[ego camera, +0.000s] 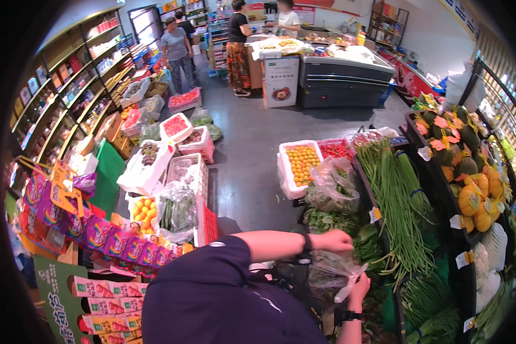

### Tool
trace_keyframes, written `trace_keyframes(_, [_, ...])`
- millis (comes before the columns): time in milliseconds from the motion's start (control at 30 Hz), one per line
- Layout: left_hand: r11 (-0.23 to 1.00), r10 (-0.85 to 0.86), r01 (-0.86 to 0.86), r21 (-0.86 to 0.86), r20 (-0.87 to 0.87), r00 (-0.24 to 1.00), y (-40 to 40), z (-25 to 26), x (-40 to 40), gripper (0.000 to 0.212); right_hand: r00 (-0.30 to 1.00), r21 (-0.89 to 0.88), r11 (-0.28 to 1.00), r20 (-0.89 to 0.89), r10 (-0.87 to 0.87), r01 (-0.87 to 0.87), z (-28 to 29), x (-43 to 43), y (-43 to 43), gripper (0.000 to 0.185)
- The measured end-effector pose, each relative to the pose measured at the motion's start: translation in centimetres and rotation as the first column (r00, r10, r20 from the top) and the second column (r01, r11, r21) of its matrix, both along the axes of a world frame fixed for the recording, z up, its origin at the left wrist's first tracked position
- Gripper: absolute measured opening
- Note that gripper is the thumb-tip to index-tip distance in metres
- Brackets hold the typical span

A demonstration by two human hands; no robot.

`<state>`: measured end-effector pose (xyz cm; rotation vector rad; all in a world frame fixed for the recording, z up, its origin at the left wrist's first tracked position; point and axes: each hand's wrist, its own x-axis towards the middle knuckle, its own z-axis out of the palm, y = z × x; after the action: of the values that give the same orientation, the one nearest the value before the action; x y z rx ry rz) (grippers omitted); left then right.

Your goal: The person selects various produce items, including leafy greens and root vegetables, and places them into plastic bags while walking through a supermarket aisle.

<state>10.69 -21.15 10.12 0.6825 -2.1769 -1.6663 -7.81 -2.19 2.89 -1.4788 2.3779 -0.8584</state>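
My right hand point(359, 287) grips the gathered neck of a clear plastic bag point(327, 273) with leafy greens visible inside. My left hand point(334, 241) reaches across from the left, just above the bag, its fingers curled; whether they pinch the plastic is hidden. Beneath and beside the hands lie loose leafy greens point(333, 221). Farther up, another clear bag of greens point(335, 185) rests on the pile. Right of my hands, long green stalks point(395, 206) lie in a black-edged display bin.
A white foam box of yellow-orange fruit point(301, 165) stands ahead. Melons and orange squashes point(475, 198) fill a rack at right. Crates, including bagged green vegetables point(176, 210), line the left. A dark aisle floor point(245, 142) leads to a counter point(346, 81) with several people nearby.
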Motion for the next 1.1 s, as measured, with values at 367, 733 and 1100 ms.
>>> trace_keyframes(367, [0.656, 0.457, -0.711, 0.253, 0.616, 0.642, -6.9, -16.1, 33.8, 0.040, 0.842, -0.085, 0.985, 0.534, -0.080, 0.148, 3.8, 4.6, 1.3, 0.030])
trace_keyframes(733, [0.376, 0.502, -0.812, 0.446, 0.639, 0.583, -11.5, -21.7, 50.3, 0.040, 0.629, -0.304, 0.903, 0.776, 0.050, 0.303, 13.4, 14.7, -6.4, 0.022])
trace_keyframes(1100, [0.296, 0.741, -0.669, 0.682, 0.278, 0.611, -18.4, -13.1, 52.8, 0.049, 0.477, -0.363, 0.930, 0.808, 0.346, -0.060, 21.3, 27.9, -27.3, 0.036])
